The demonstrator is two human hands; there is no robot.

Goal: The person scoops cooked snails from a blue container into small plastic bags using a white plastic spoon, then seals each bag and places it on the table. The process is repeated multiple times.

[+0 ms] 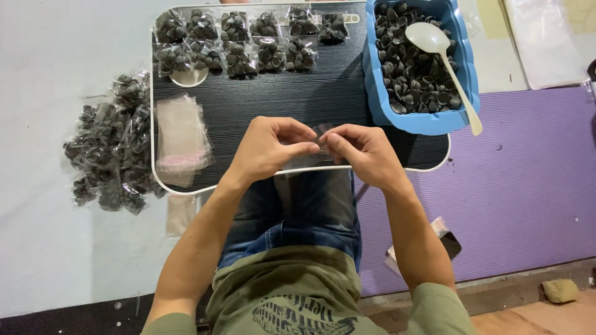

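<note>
Over the dark ribbed lap desk (298, 99), left hand (267, 149) and right hand (363, 152) pinch a thin clear plastic bag (310, 158).

This looks like a home set up for piecework packing, with the person sitting on the floor rather than at a workbench. A small black lap tabletop (298, 99) lies across denim-clad legs, over a purple floor mat (515, 186) at 3 o'clock. A blue tub (379, 99) of small dark ribbed parts at 1 o'clock, filled clear bags (242, 40) at 12 and a heap of filled bags (112, 149) on the floor at 9 show the packing.
</note>
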